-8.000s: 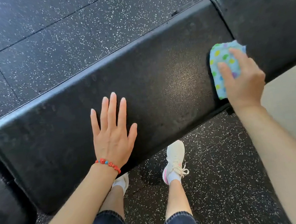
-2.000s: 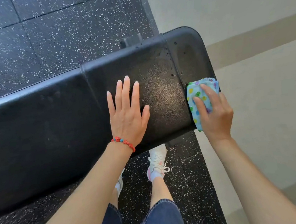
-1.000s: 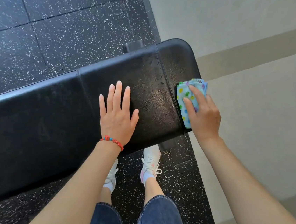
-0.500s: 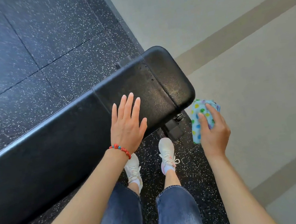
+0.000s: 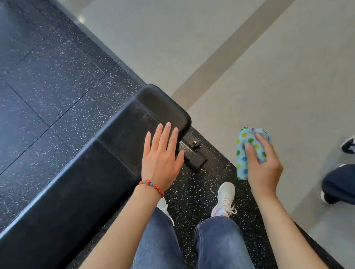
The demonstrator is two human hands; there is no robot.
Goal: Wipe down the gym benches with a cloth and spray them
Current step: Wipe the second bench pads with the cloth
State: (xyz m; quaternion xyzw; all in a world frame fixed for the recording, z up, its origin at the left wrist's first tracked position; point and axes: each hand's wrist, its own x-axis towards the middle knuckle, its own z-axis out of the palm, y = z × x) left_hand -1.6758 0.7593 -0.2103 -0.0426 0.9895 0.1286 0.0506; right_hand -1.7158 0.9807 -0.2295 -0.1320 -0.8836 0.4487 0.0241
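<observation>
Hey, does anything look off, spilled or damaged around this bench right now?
Nothing stands out. The black bench pad looks intact, with no spill on the speckled floor. The right hand holds the dotted cloth off the bench.

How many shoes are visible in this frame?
4. The wearer's right shoe lies beside the right knee; the left shoe peeks out behind the left leg. Another person's two shoes are at the right edge. More may be hidden.
</observation>
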